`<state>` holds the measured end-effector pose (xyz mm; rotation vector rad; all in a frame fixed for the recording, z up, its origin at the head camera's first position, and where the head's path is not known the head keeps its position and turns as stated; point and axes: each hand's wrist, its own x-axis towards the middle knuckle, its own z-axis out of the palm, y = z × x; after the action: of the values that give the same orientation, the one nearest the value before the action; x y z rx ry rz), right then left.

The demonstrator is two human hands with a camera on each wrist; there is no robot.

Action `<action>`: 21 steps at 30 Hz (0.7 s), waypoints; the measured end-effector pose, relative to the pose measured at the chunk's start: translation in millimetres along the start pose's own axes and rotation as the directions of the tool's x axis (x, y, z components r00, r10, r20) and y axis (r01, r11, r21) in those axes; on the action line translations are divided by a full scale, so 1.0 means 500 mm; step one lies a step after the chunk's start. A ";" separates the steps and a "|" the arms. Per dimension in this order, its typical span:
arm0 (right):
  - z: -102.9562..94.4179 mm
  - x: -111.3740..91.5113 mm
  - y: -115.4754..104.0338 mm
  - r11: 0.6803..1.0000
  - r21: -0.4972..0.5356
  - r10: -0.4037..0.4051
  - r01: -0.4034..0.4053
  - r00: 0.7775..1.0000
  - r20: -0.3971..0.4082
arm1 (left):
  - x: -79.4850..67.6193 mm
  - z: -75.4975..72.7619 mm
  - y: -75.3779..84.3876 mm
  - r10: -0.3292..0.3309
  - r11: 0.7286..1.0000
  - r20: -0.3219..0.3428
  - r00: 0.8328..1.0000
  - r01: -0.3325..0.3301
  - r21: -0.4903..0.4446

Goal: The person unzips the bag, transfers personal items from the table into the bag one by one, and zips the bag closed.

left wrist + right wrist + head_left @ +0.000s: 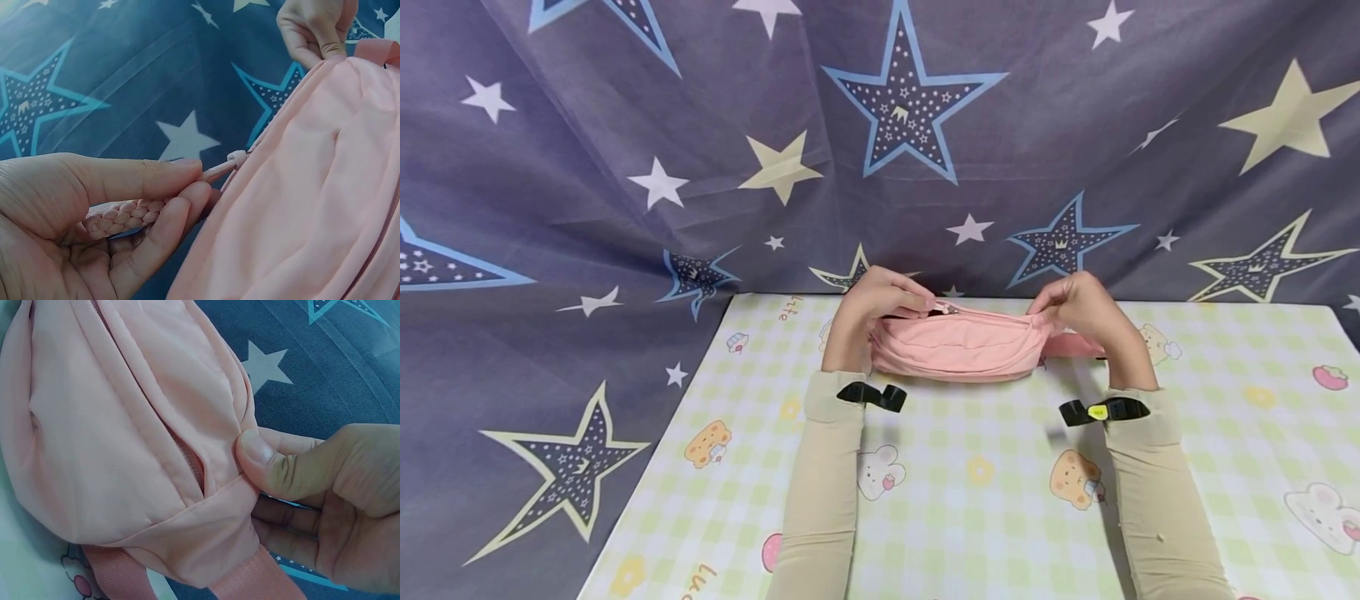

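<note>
A pink waist bag [962, 343] is held up at the back of the table, its long zipper along the top edge. My left hand [891, 298] pinches the zipper's braided pull cord [128, 215] between thumb and fingertips, near the bag's left end. At the other end my right hand [1078, 308] grips the fabric corner, thumb on the near side [256, 450] and fingers behind. A pink webbing strap [1075, 345] hangs beside the right hand. In the right wrist view a second zipper [187, 456] runs along the bag's front. The bag's inside is hidden.
The table [962, 533] wears a green-checked cloth printed with cartoon animals. Behind it hangs a dark curtain [700, 125] patterned with stars, close to both hands. Each wrist carries a black strap [1123, 409].
</note>
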<state>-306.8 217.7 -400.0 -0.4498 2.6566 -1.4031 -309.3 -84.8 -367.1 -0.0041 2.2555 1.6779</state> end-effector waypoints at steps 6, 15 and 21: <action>0.000 -0.001 -0.004 1.000 0.003 0.010 -0.010 1.000 -0.001 | -0.006 -0.024 -0.009 0.009 0.998 -0.009 1.000 -0.010 -0.064; 0.002 0.000 0.003 1.000 0.012 0.027 -0.027 0.999 -0.024 | -0.011 -0.057 -0.025 0.027 0.997 -0.028 0.999 -0.025 0.072; 0.005 0.002 0.005 0.999 0.001 0.036 -0.036 0.999 -0.029 | -0.015 -0.069 -0.034 0.015 1.000 -0.034 0.999 -0.016 -0.010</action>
<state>-307.6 217.0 -403.6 -0.3824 2.6738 -1.4105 -308.0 -123.8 -372.2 -0.0172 2.2770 1.7095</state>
